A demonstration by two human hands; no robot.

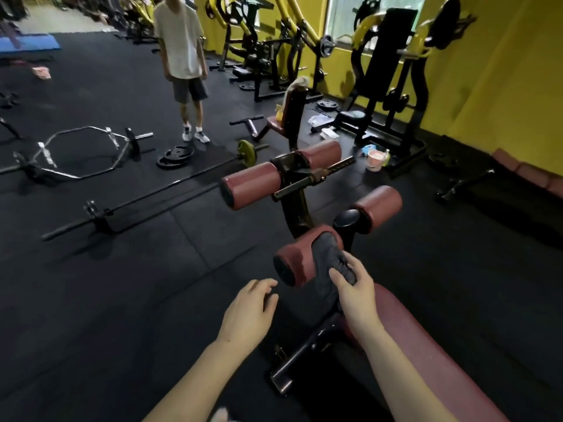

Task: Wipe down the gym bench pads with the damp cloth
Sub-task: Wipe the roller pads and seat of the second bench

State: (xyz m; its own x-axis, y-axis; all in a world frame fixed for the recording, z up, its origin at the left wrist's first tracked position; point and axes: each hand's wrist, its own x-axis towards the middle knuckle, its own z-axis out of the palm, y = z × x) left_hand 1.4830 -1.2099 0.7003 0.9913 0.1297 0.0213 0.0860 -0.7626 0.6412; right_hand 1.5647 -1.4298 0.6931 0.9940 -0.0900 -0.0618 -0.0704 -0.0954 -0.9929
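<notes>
Left hand: bare, no glove, no ring or band seen on the fingers.
Left forearm: bare right down to the lower edge, no sleeve seen, no watch or strap at the wrist.
Right hand: bare as well, nothing worn on the fingers.
Right forearm: uncovered along its whole visible length, no cuff or bracelet seen.
Nails: cut short, left plain.

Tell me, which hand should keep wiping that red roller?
The right hand, probably. It grips the dark cloth, which is draped over the nearest red roller. The left hand hangs open beside the roller, holding nothing, so it would have to take the cloth first.
</notes>
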